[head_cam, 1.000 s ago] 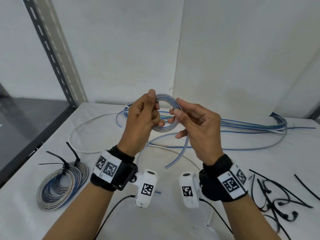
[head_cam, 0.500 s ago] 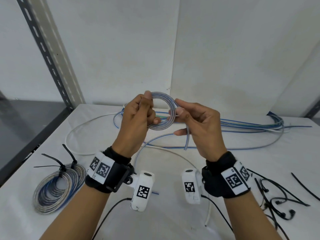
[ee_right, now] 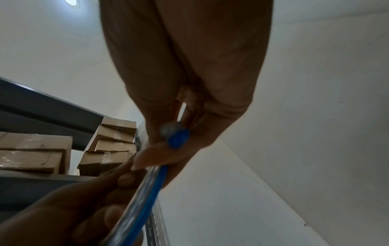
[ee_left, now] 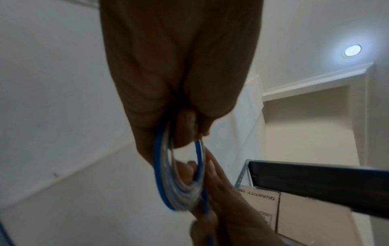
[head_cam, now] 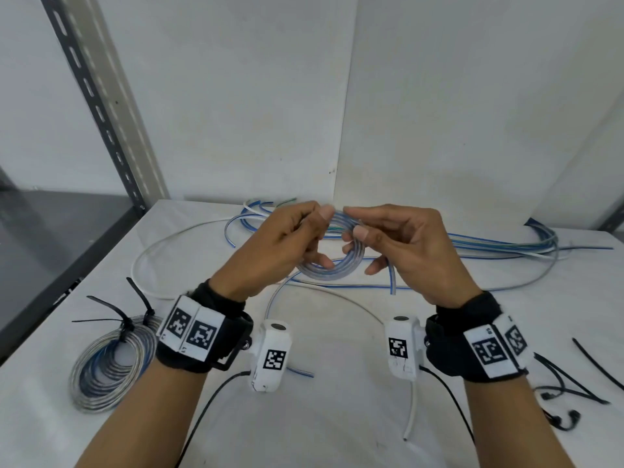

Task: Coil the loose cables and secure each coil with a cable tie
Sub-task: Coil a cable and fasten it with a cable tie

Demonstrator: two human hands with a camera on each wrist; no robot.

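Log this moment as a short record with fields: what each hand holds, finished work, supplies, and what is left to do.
left hand: grips the small coil by its left side, held above the table
right hand: pinches the small coil's right side; the short free end hangs down
finished coil: lies on the table at left, bound with black ties
spare cable ties: loose on the table at right
loose cables: uncoiled along the back of the table
small coil status: no tie on it yet
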